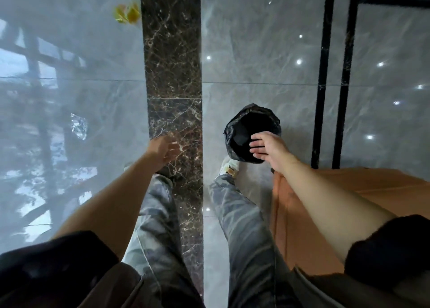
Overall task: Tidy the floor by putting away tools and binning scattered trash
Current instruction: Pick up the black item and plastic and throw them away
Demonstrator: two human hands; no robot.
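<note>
A small bin lined with a black bag [246,126] stands on the grey floor just ahead of my right foot. My right hand [267,148] hovers over its near rim, fingers spread and empty. My left hand [162,149] hangs over the dark marble strip, fingers loosely curled with nothing visible in them. A crumpled silvery wrapper [79,126] lies on the glossy floor to the left of that hand. Farther away, at the upper left, sits a yellow piece of trash [127,13].
A dark brown marble strip [173,63] runs down the middle of the floor. An orange-brown cardboard box [325,203] stands at my right side, under my right arm. Black inlay lines [325,75] cross the floor at right. My legs and shoes fill the lower centre.
</note>
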